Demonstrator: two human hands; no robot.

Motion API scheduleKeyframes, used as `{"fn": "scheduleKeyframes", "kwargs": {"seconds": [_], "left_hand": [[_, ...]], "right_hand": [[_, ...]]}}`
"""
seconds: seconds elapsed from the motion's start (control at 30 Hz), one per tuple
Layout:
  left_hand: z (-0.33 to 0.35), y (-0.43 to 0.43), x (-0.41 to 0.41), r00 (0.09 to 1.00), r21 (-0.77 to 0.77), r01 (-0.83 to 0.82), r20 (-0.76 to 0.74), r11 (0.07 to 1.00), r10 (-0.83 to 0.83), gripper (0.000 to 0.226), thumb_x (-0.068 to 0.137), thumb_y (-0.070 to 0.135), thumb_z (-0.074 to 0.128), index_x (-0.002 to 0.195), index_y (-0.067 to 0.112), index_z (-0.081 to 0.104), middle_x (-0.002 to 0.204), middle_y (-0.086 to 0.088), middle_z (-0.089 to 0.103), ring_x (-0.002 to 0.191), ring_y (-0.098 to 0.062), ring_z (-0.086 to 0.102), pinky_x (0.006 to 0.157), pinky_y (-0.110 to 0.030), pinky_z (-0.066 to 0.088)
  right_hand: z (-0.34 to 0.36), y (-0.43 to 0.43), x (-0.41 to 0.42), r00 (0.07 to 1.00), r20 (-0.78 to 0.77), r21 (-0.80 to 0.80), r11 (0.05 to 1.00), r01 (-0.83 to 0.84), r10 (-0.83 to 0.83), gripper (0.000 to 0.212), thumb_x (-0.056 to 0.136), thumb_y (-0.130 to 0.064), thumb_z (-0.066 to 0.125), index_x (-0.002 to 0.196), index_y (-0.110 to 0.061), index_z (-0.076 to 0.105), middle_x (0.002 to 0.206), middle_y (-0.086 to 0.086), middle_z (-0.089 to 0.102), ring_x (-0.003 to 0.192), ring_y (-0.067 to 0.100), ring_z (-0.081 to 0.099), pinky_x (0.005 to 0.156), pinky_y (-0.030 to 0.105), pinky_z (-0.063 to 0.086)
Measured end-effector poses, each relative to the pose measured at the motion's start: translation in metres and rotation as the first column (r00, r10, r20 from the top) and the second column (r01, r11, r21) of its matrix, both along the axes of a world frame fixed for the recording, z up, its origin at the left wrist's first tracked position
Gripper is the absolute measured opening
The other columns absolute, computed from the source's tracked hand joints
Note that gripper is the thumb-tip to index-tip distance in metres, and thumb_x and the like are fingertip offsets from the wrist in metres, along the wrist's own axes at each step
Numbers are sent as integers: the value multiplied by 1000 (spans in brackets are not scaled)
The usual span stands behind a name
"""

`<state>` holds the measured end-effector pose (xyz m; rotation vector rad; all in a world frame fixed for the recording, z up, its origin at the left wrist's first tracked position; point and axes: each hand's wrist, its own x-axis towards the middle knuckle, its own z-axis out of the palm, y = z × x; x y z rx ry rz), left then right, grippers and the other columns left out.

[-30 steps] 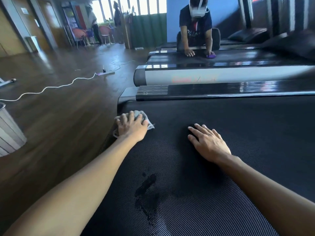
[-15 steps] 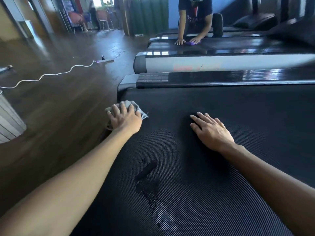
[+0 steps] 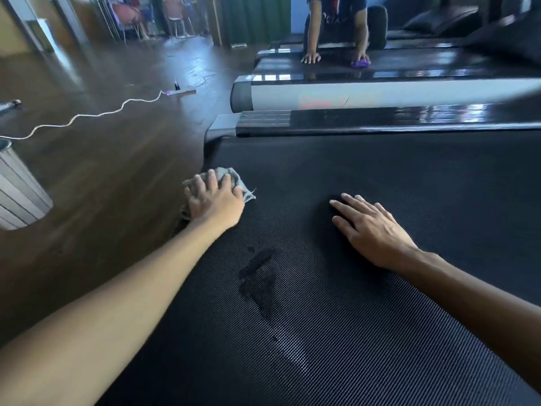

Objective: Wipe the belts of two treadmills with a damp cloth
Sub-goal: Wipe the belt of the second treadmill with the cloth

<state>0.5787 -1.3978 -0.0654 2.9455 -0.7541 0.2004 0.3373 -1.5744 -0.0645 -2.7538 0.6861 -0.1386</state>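
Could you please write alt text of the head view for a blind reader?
A person's left hand presses a grey cloth onto the left edge of a black treadmill belt, while the right hand lies flat on it. A dark wet patch sits between the arms; another person wipes a farther treadmill.

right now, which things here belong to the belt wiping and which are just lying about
Job:
treadmill belt; grey cloth under the left hand; right hand flat on the belt; wet patch on the belt.

Lying about:
white cable; power strip; ribbed bin at the left.
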Motion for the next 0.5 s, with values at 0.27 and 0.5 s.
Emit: {"fn": "scheduleKeyframes", "kwargs": {"seconds": [0.27, 0.5], "left_hand": [[-3, 29, -131, 759, -32, 650, 1, 759, -651, 65, 89, 59, 11, 148, 37, 28, 160, 5, 13, 147, -21, 10, 119, -45, 13], [6, 31, 8, 992, 5, 116, -52, 993, -116, 52, 100, 46, 22, 149, 29, 25, 159, -3, 13, 144, -30, 14, 118, -46, 11]], "right_hand": [[-3, 1, 1, 1000, 11, -40, 999, 7, -6, 50, 102, -47, 29, 151, -38, 24, 162, -11, 12, 150, 10, 3, 120, 34, 0], [-2, 2, 0, 1000, 19, -36, 999, 13, -12, 50, 103, -47, 27, 151, -37, 24, 162, -12, 13, 149, 9, 4, 120, 34, 0]]}}
